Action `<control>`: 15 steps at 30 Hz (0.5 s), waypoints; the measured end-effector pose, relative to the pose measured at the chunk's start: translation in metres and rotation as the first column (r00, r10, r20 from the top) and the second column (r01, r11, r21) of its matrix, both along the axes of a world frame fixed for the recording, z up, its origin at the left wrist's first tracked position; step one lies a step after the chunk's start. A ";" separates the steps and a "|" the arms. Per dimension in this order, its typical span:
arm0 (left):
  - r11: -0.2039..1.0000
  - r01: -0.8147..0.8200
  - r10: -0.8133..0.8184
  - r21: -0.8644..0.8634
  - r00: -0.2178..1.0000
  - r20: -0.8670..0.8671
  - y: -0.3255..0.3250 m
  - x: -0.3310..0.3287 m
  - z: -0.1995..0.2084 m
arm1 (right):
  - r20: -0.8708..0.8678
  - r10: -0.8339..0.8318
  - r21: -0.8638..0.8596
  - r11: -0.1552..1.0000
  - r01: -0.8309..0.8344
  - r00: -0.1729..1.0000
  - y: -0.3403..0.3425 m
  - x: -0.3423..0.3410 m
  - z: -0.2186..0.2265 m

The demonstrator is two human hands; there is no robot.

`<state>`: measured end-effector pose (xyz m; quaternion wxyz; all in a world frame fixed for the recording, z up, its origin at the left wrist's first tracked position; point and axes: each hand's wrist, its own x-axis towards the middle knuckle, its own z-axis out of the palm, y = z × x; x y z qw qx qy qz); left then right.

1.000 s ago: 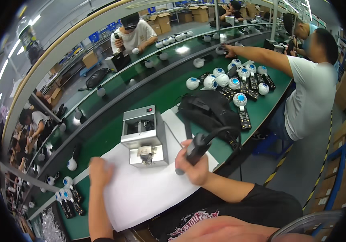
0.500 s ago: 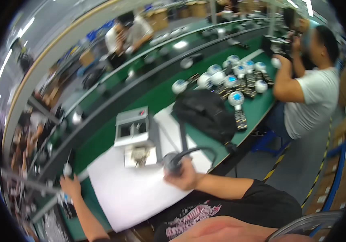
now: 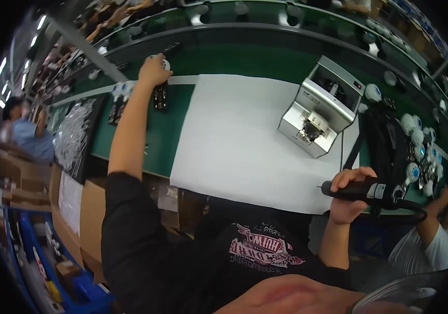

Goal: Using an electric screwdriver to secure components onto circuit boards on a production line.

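My right hand (image 3: 350, 201) grips a black electric screwdriver (image 3: 357, 190) level over the near right edge of the white sheet. Its thin bit points left, and a black cord loops from its back end. My left arm reaches to the far left of the bench. There my left hand (image 3: 153, 72) is closed on the round white head of a unit whose black body (image 3: 161, 98) extends toward me. Beside that forearm lie several similar units (image 3: 119, 102). A silver screw feeder (image 3: 315, 112) stands on the right part of the white sheet (image 3: 239, 131).
Right of the feeder lie a black bag (image 3: 383, 138) and several white-headed units (image 3: 417, 152). A conveyor (image 3: 255, 36) runs along the back. Clear plastic pieces (image 3: 72, 128) lie at left, near cardboard boxes (image 3: 93, 220). A person in white (image 3: 425, 248) sits at right.
My view has swung left, so the feeder and sheet now appear farther right. My left hand has closed on a white-headed unit. The screwdriver now lies level, pointing left.
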<state>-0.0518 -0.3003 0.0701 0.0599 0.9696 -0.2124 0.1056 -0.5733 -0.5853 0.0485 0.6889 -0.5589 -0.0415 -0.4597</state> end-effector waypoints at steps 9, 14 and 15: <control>0.699 0.597 -0.713 -0.394 0.624 -0.319 -0.128 -0.217 -0.001 | -0.266 -0.190 -0.160 0.976 0.151 0.945 0.017 0.012 0.014; 0.415 0.672 -0.880 -0.613 0.467 -0.084 -0.139 -0.214 -0.048 | -0.067 0.164 0.007 0.986 -0.164 0.984 0.004 0.030 0.023; 0.364 0.678 -0.905 -0.638 0.420 -0.070 -0.141 -0.209 -0.050 | 0.002 0.153 0.001 0.988 -0.153 0.988 0.003 0.037 0.035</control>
